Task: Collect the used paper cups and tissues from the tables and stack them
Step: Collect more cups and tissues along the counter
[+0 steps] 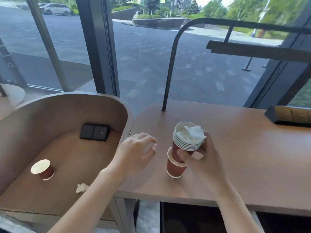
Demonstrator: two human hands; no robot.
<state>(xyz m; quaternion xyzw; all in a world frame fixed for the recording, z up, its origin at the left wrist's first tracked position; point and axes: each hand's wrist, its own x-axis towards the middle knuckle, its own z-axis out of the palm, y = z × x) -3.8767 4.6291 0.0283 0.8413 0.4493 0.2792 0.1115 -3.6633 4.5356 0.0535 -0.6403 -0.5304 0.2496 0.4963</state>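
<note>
My right hand (200,158) grips a stack of several red paper cups (186,142), tilted, with crumpled white tissue (193,133) in the top cup. The stack's bottom sits in the mouth of a single red cup (175,167) standing on the wooden table (235,157). My left hand (138,150) hovers just left of the cups, fingers loosely curled and holding nothing. On the left booth table (67,174) stands another red cup (42,169), with a crumpled tissue (81,187) lying to its right near my left forearm.
The booth table has a curved raised wall (84,105) and a black socket panel (94,134). A black metal pole (168,78) rises from the wooden table's back. A dark wooden box (289,116) sits at the far right. Windows stand behind.
</note>
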